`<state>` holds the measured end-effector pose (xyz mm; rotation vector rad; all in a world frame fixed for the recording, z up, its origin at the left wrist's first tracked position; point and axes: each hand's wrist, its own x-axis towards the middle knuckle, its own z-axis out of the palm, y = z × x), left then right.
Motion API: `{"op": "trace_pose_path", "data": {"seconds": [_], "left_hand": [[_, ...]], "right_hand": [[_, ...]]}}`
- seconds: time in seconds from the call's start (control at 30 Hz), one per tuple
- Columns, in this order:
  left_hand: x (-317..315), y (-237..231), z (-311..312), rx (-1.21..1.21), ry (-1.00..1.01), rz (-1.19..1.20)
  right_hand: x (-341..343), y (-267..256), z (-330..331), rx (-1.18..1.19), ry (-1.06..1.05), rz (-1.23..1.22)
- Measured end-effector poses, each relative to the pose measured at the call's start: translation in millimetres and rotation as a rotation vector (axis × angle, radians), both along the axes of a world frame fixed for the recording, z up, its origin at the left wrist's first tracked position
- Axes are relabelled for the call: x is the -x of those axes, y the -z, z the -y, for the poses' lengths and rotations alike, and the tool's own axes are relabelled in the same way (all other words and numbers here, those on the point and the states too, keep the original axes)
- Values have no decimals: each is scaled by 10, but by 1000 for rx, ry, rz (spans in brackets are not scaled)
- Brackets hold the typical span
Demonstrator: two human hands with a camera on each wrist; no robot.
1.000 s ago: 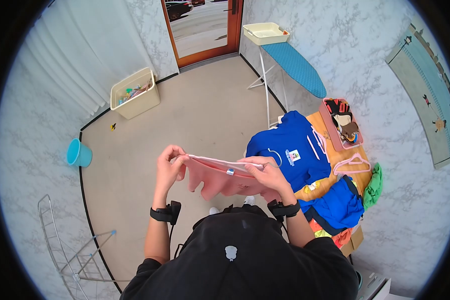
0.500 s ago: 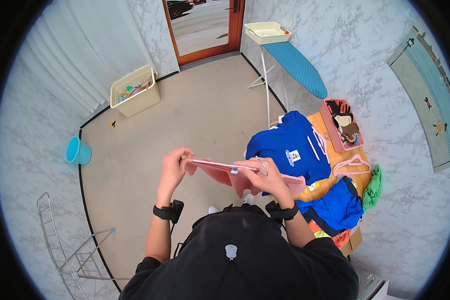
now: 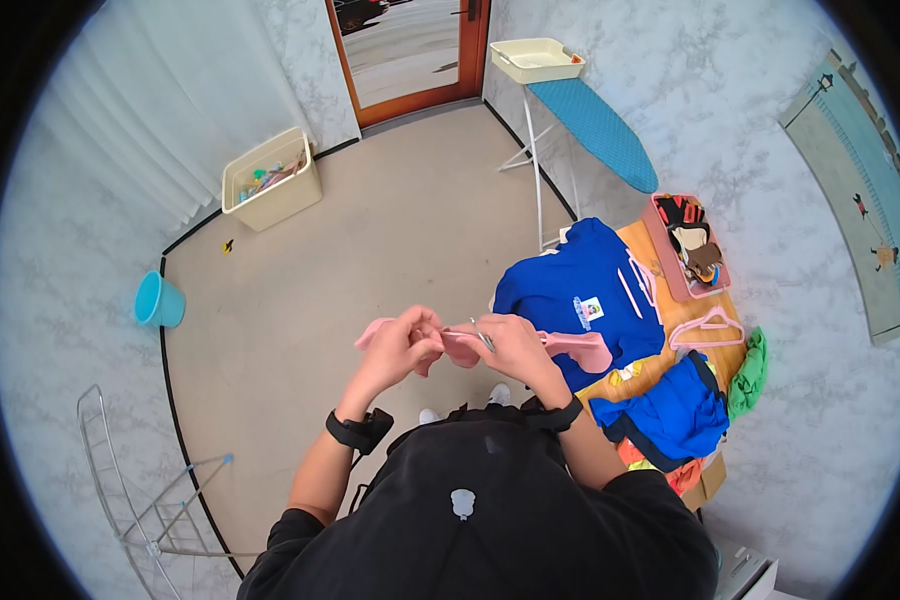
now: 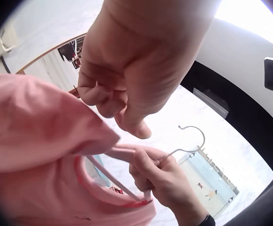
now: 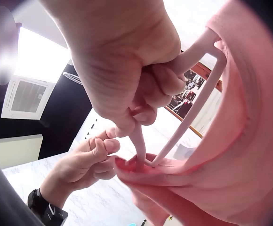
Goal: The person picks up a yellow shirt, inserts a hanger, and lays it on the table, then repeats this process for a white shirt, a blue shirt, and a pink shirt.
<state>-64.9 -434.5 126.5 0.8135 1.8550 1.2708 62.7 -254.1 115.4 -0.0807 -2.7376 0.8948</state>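
Observation:
Fingers of my right hand (image 3: pixel 515 350) (image 5: pixel 148 92) curl round a pale pink hanger (image 5: pixel 190 117) near its metal hook (image 4: pixel 204 136). Both ends of the hanger lie inside the neck of a pink shirt (image 3: pixel 582 350) (image 4: pixel 30 122) (image 5: pixel 263 117), which hangs below. My left hand (image 3: pixel 400 350) (image 4: pixel 132 70) (image 5: pixel 82 167) is at the collar's other end, fingers bent and close against the cloth; whether they pinch it is unclear. In the left wrist view its thumb tip stands off the fabric.
At my right, a wooden table (image 3: pixel 705 335) holds a blue sweatshirt (image 3: pixel 555 290), a pink hanger (image 3: pixel 707 328), a pink bin (image 3: pixel 667 250) and piled clothes (image 3: pixel 675 405). Beyond stands an ironing board (image 3: pixel 600 130) with a cream tray (image 3: pixel 537 62). A cream bin (image 3: pixel 280 200), blue bucket (image 3: pixel 160 300) and metal rack (image 3: pixel 155 545) stand leftward.
My left hand has moved right, close to my right hand. The shirt's stretched neckline has drawn together, and cloth now shows to the left of my left hand.

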Motion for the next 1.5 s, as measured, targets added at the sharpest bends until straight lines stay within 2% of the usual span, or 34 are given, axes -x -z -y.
{"op": "trace_pose_path", "data": {"seconds": [0.03,0.1,0.13,0.2,0.33,0.4,0.53,0.63,0.7,0.73,0.8,0.83,0.9,0.97,1.03,1.07,1.13,1.17,1.23,1.3,1.37,1.43,1.5], "left_hand": [[2,-20,10,0,-8,-1],[2,-37,15,-82,-96,-674],[62,5,47,-81,-97,-674],[292,176,205,24,17,-826],[514,340,451,77,15,-677],[546,381,569,136,-93,-447],[608,441,730,150,-129,-481],[574,341,732,251,-214,-465],[455,210,629,65,-207,-844],[395,104,540,65,-207,-843],[297,-72,349,-160,-175,-1029],[256,-50,313,-161,-176,-1028],[187,-14,245,-42,67,-451],[123,-95,192,24,84,-398],[56,-174,172,-135,6,-121],[1,-222,126,-132,11,-119],[-122,-386,7,-214,-57,-600],[-120,-313,9,-211,-58,-599],[-117,-138,-10,1,117,-557],[-144,-68,-20,32,120,-514],[-150,-39,13,13,-20,-360],[-41,-101,90,57,-73,-371],[68,-115,204,98,-128,-384]], "right_hand": [[19,-20,13,79,-2,-12],[17,-81,18,160,-4,-22],[6,-131,-3,188,-10,-34],[-5,-156,-60,217,-16,-47],[-62,-203,-194,318,16,-24],[-110,-283,-224,376,68,-1],[-170,-280,-281,376,73,-37],[-169,-245,-311,393,90,-76],[-174,-251,-300,394,85,-72],[-169,-269,-284,395,85,-71],[-135,-319,-209,369,45,27],[-114,-305,-170,368,45,28],[-75,-268,-85,334,-23,-27],[-76,-319,-52,352,-18,-25],[-93,-376,-47,382,46,38],[-105,-340,-64,385,51,39],[-104,-261,-110,477,18,-7],[-114,-247,-105,479,17,-5],[-121,-282,-85,466,18,-55],[-120,-255,-94,376,63,-81],[-131,-236,-140,289,107,-94],[-116,-234,-280,94,124,-314],[-201,-268,-405,21,286,-268]]}}
